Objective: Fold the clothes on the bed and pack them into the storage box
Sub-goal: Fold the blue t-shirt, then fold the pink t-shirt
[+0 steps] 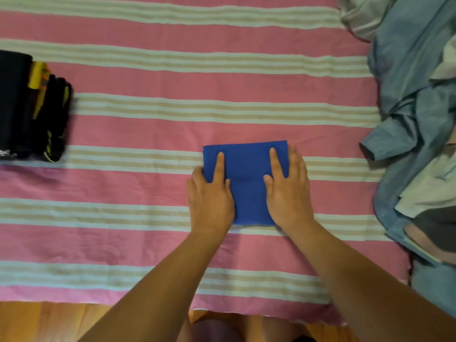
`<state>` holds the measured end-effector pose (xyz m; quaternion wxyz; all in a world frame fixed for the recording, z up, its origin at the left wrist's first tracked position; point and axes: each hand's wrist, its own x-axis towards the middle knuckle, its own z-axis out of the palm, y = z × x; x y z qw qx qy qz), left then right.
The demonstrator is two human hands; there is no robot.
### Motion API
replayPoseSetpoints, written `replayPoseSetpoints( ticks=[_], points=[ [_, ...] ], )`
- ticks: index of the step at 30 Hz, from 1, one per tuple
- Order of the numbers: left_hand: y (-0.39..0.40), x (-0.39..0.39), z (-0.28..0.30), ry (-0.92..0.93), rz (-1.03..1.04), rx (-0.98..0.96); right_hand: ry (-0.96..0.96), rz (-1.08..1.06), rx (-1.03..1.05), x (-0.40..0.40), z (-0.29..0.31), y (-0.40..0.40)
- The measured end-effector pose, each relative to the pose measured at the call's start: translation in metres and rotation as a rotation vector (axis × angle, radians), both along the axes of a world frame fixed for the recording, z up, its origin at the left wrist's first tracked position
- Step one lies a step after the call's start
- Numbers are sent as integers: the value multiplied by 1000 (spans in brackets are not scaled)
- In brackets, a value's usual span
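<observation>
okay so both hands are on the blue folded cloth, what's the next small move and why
Probably lift the blue cloth and carry it to the dark stack on the left. It already lies as a compact rectangle, with the left hand and right hand at its sides.

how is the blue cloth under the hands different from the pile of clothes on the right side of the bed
The blue cloth is folded into a flat, neat rectangle; the pile of clothes is loose and crumpled. The blue cloth is one vivid colour; the pile mixes pale blue, grey and whitish pieces. Both hands lie on the blue cloth; nothing touches the pile. Both rest on the striped bedsheet.
</observation>
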<state>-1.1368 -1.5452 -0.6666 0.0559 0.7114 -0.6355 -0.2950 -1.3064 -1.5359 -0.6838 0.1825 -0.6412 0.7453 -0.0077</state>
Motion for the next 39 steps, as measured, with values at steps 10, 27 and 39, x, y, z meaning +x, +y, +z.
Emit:
replayPoseSetpoints(
  ticks=[10, 27, 39],
  points=[
    [-25, 47, 50, 652, 202, 382, -959, -536, 294, 8, 85, -19],
    [-165, 473, 191, -38, 173, -214, -1065, 5, 0, 427, 166, -160],
    [-208, 480, 95, -460, -328, -145, -99, 465, -150, 489, 111, -198]
  ],
)
